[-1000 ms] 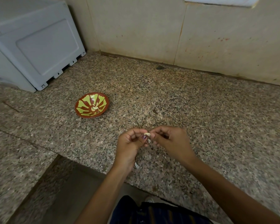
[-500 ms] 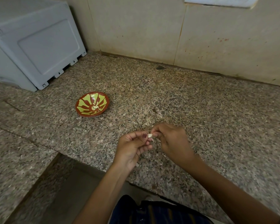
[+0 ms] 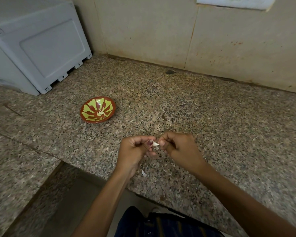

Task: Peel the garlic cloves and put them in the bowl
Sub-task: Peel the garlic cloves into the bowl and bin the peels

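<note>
A small white garlic clove (image 3: 155, 144) is pinched between both my hands above the granite counter's front part. My left hand (image 3: 135, 151) holds it with thumb and curled fingers. My right hand (image 3: 179, 149) pinches its other end, fingers curled. A loose bit of skin hangs under the clove. A red bowl (image 3: 98, 109) with a yellow-green pattern sits to the left and farther back, with a few peeled cloves (image 3: 100, 112) in it.
A white piece of garlic skin (image 3: 144, 173) lies on the granite counter (image 3: 212, 127) near its front edge. A grey-white appliance (image 3: 36, 43) stands at the back left. A tiled wall runs along the back. The counter steps down at the lower left.
Both hands stayed together on the clove, working it with small finger movements. More white of the clove shows between the fingertips now.
</note>
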